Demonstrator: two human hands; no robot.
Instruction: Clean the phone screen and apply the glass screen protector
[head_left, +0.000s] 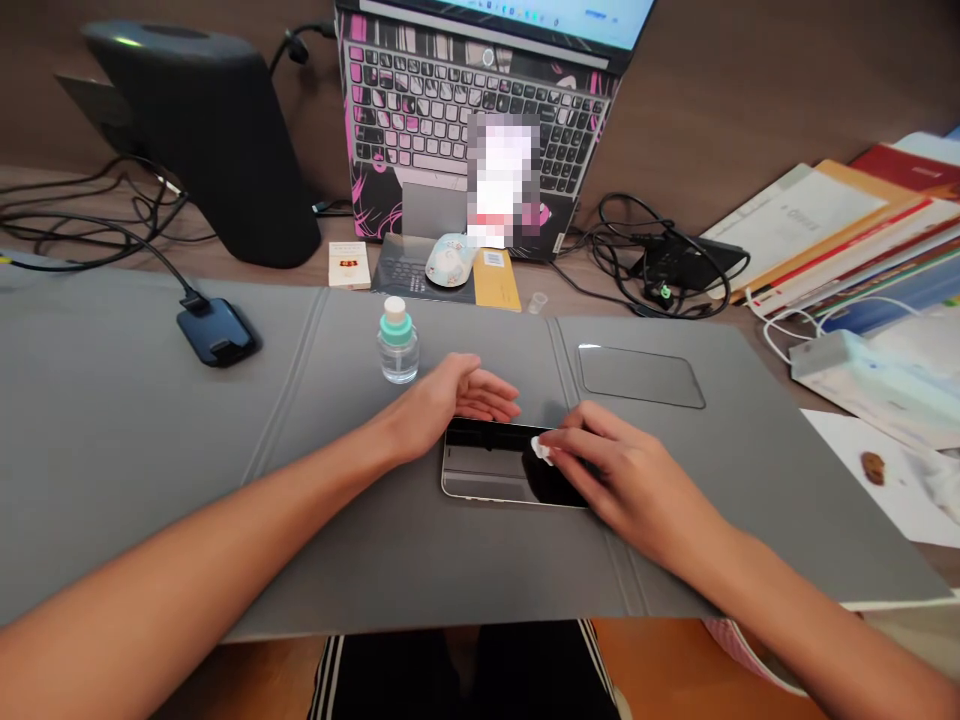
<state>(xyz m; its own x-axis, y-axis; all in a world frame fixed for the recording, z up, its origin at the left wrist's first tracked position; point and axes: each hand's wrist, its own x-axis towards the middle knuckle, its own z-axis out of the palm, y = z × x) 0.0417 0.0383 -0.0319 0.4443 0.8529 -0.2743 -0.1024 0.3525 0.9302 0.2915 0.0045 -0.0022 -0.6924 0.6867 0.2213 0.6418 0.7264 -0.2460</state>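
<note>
On the mat lies the phone; I watch the right hand pinch white tissue against it, left hand loose, empty; wiping looks unfinished, clear sheet lying apart.

The bare left forearm slants in from the lower left, its wrist slightly bent, with the left grip turned on its side, thumb uppermost and fingers loosely curved, parted from the thumb. The bare right forearm reaches from the lower right; the right grip is palm down, thumb and fingertips pinched together and pointing left.
</note>
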